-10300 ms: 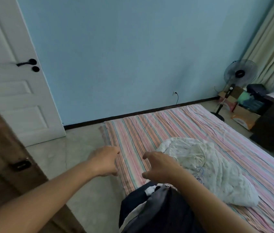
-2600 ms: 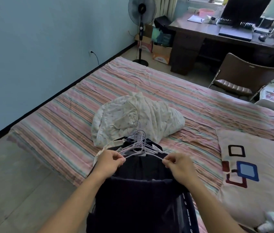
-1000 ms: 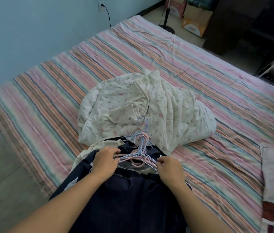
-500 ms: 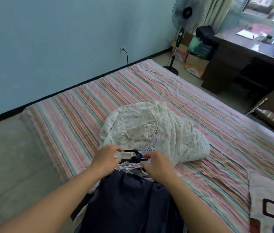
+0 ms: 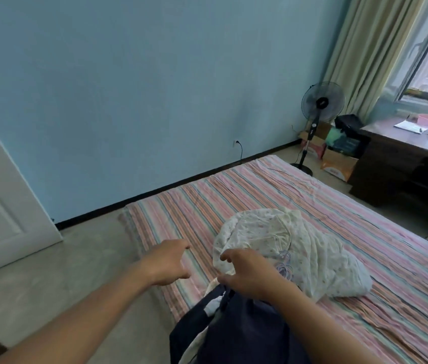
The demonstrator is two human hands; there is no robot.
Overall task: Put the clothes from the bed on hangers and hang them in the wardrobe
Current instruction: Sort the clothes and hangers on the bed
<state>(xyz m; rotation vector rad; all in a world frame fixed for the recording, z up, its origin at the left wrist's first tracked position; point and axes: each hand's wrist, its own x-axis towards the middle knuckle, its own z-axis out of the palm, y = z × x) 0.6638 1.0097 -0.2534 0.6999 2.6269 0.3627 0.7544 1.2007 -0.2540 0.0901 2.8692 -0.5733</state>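
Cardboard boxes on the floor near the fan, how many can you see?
2: one cardboard box beside the desk, another behind the fan pole. More may be hidden behind.

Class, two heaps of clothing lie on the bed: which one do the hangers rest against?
The pale floral garment; the hangers lie on its near edge. The dark navy clothing lies nearer.

Both hands up over the striped bed (image 5: 273, 195), left hand (image 5: 166, 261) and right hand (image 5: 247, 271) loosely curled, holding nothing. Dark clothes (image 5: 239, 327), hangers (image 5: 285, 266) and a floral quilt (image 5: 299, 245) just below.
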